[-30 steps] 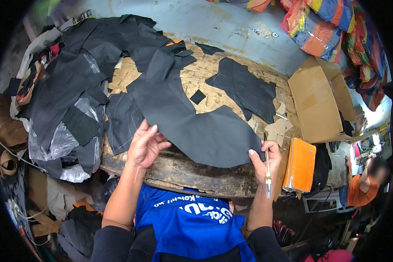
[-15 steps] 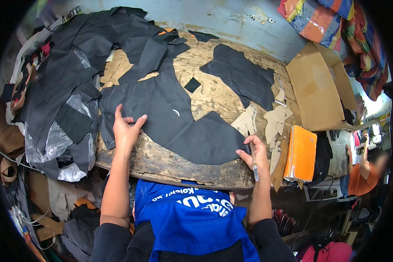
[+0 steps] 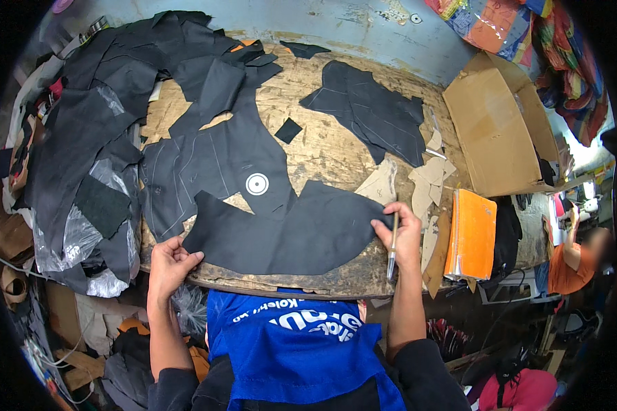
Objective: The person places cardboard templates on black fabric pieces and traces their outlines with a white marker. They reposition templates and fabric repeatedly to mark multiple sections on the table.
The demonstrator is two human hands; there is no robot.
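Observation:
A curved piece of black fabric [image 3: 288,236] lies along the near edge of the wooden table. My left hand [image 3: 168,266] pinches its left corner between thumb and fingers. At the opposite end, my right hand [image 3: 403,231] grips the fabric's edge and also holds a slim pen [image 3: 392,250], its tip pointing toward me. Beyond the piece lies a larger black sheet [image 3: 202,161] with pale drawn lines. A white disc with a dark ring [image 3: 257,183] rests on that sheet. A small black square [image 3: 288,130] sits on the bare wood [image 3: 322,154] farther back.
Layered black material [image 3: 96,130] and clear plastic cover the left side. Marked black pieces [image 3: 370,106] lie at the back right, near cardboard pattern pieces [image 3: 432,178]. An orange book [image 3: 472,236] and a cardboard box [image 3: 493,130] stand right. A person in orange [image 3: 574,267] is beyond.
My left hand has moved down and left and now grips the piece's left corner. The piece has shifted toward me, uncovering the white disc. My right hand still holds the pen.

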